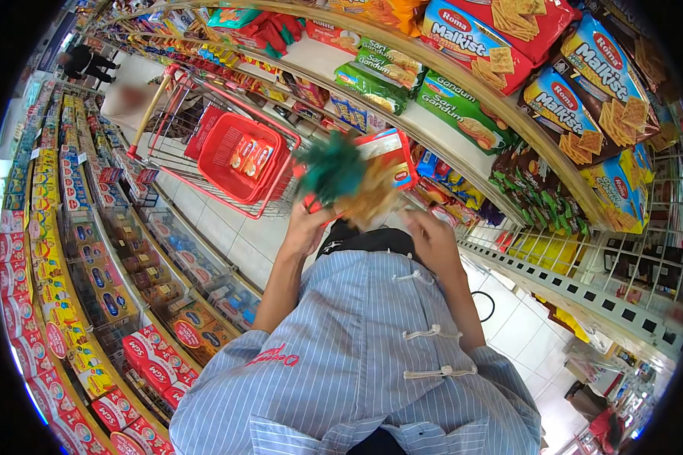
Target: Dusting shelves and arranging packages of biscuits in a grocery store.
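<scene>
My left hand (308, 228) grips the lower left edge of a blurred packet (333, 170) in red, teal and tan. Motion blur hides its details. Right behind it shows a red, white and blue Roma pack (395, 156); whether the two are held together is unclear. My right hand (434, 236) is blurred too, fingers bent close to the tan end, and contact cannot be made out. Ahead on the left stands a wire shopping cart (173, 153) with red trim. In it sits a red plastic basket (219, 170) containing red biscuit packs (252, 158).
Biscuit shelves (398, 116) on my right carry green packs (461, 114) and Malkist packs (566, 105). Boxed goods fill the left shelves (142, 296). A crouching person (131, 105) is beyond the cart, and another person (85, 62) stands farther off. White floor tiles (222, 219) run between the shelves.
</scene>
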Demonstrator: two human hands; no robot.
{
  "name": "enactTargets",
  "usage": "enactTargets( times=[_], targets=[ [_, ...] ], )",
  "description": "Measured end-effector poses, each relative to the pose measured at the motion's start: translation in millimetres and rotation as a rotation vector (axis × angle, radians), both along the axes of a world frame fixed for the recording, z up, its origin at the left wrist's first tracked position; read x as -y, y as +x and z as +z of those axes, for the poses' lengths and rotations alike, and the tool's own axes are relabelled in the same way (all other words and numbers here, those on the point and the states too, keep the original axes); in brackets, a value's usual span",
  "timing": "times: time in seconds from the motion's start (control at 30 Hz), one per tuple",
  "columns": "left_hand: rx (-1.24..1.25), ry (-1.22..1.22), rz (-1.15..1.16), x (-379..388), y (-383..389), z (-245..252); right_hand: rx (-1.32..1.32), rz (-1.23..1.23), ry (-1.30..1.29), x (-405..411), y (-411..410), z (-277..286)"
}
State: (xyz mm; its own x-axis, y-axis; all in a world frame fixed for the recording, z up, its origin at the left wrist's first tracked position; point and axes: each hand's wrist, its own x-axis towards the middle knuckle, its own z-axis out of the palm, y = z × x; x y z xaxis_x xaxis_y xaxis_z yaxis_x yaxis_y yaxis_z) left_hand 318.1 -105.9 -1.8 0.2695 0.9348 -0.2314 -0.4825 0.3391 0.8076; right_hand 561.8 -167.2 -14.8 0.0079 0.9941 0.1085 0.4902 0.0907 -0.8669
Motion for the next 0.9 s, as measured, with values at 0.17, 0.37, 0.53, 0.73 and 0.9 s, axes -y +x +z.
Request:
enactTargets(
  times=[0.17,0.37,0.53,0.73,0.9],
  targets=[
    [-0.001,0.037,0.03,-9.9,9.2,8.1,-0.205,-0.389,-0.208,-16.2,14.3,-9.0],
    [0.331,-0.071,-0.048,-20.9,-8.5,-20.0,0.02,0.012,0.198,-6.4,12.8,24.9],
    [0.292,0.195,-0.139,-47.3,24.1,14.4,-0.042,-0.49,0.197,1.6,38.8,20.4],
    [0.269,0.214,-0.225,-76.4,58.2,34.4,-0.046,-0.644,0.354,21.8,54.3,13.4],
    [0.257,0.229,-0.403,-98.2,79.7,27.1,-0.157,-0.826,0.436,33.0,54.8,25.5]
  ],
)
